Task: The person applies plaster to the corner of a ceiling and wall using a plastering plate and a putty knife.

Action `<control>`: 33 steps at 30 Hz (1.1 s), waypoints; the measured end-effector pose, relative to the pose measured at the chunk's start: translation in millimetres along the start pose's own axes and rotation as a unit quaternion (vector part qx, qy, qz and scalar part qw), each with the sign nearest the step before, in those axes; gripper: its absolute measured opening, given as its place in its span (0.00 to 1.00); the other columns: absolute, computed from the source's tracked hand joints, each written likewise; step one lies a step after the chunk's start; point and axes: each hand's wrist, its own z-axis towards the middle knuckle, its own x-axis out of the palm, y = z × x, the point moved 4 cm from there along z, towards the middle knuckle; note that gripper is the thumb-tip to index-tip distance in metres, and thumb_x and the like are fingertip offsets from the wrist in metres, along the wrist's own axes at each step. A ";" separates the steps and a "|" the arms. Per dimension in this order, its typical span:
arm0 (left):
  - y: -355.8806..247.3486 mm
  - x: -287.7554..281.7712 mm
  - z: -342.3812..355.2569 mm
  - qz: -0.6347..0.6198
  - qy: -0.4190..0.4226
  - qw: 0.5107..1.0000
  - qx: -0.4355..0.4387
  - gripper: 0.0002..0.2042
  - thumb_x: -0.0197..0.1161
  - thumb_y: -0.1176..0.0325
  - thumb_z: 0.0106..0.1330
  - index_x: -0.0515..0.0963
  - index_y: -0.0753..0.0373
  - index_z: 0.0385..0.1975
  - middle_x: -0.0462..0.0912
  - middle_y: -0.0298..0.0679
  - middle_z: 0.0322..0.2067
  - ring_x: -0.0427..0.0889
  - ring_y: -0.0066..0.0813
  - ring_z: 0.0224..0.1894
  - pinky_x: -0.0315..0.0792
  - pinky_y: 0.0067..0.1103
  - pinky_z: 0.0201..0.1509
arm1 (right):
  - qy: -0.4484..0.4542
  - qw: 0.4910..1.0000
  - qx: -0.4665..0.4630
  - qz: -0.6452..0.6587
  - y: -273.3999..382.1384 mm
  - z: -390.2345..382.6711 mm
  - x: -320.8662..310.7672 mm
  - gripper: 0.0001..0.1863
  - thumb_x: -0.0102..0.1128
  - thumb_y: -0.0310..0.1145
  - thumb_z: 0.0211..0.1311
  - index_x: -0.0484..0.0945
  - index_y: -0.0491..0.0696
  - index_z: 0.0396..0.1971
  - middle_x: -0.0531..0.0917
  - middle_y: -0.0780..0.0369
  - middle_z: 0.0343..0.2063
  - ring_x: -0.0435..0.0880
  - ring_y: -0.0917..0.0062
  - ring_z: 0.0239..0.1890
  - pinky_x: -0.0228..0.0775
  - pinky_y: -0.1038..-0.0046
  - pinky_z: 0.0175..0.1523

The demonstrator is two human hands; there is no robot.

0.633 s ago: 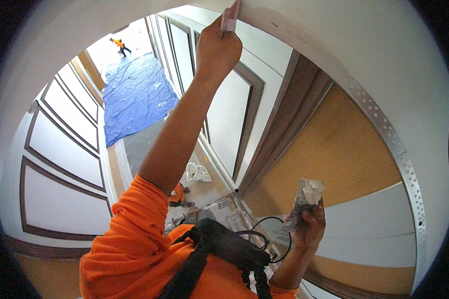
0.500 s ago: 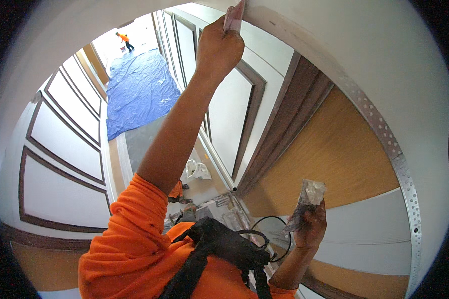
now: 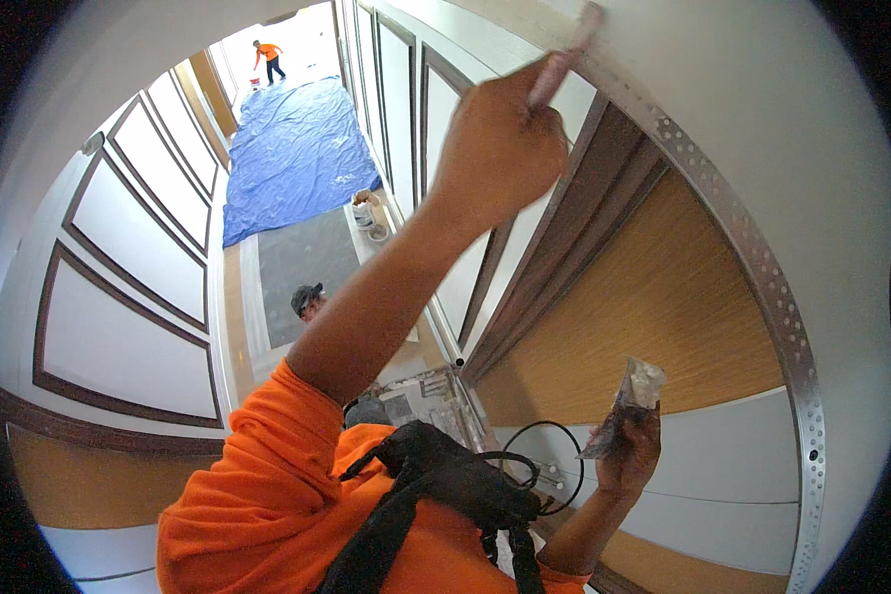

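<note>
My left hand [image 3: 500, 144] is raised high, fingers closed around a pinkish flat scraper [image 3: 561, 67]. The scraper's far end meets the pale wall surface [image 3: 653, 49] beside the edge of the opening. A perforated metal corner strip [image 3: 718, 178] runs along that curved edge, right of the hand. Lower at the right, my right hand [image 3: 632, 450] grips a second flat scraper [image 3: 604, 432], its surface smeared dark. A lump of whitish putty [image 3: 645, 383] sits at this scraper's upper end. The handles are mostly hidden by my fingers.
Below, a person in a dark cap [image 3: 308, 299] is partly hidden behind my left arm. A blue sheet [image 3: 302, 158] covers the far floor, where another person in orange [image 3: 267, 57] bends near a bucket [image 3: 254, 83]. An open tub [image 3: 363, 213] stands near the panelled wall.
My left hand has moved right and slightly down with its scraper along the opening's edge. My right hand has shifted slightly right. The capped head and the tub have come into view.
</note>
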 end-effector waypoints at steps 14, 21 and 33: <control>30.7 -8.9 -134.3 -0.391 0.133 0.887 -0.206 0.14 0.57 0.79 0.51 0.75 0.69 0.39 0.80 0.41 0.34 0.79 0.26 0.34 0.72 0.21 0.40 | -0.016 0.997 -0.020 -0.072 -9.4 -35.2 44.6 0.31 0.55 0.21 0.45 0.59 0.43 0.54 0.74 0.54 0.40 0.77 0.65 0.38 0.78 0.62 0.30; 69.4 -38.1 -166.0 -0.302 0.264 0.913 -0.072 0.13 0.54 0.79 0.54 0.75 0.68 0.41 0.79 0.46 0.39 0.80 0.32 0.37 0.72 0.22 0.40 | 0.099 0.982 0.154 -0.052 -64.9 -8.8 103.2 0.33 0.57 0.20 0.42 0.59 0.40 0.53 0.73 0.52 0.42 0.78 0.64 0.39 0.80 0.62 0.35; 184.5 -79.1 -117.6 -0.133 0.377 0.916 -0.033 0.18 0.54 0.77 0.50 0.75 0.62 0.44 0.78 0.45 0.43 0.78 0.41 0.44 0.71 0.27 0.47 | 0.113 0.981 0.046 -0.153 -66.4 18.0 187.2 0.37 0.58 0.23 0.35 0.60 0.40 0.54 0.73 0.54 0.45 0.76 0.63 0.43 0.72 0.61 0.44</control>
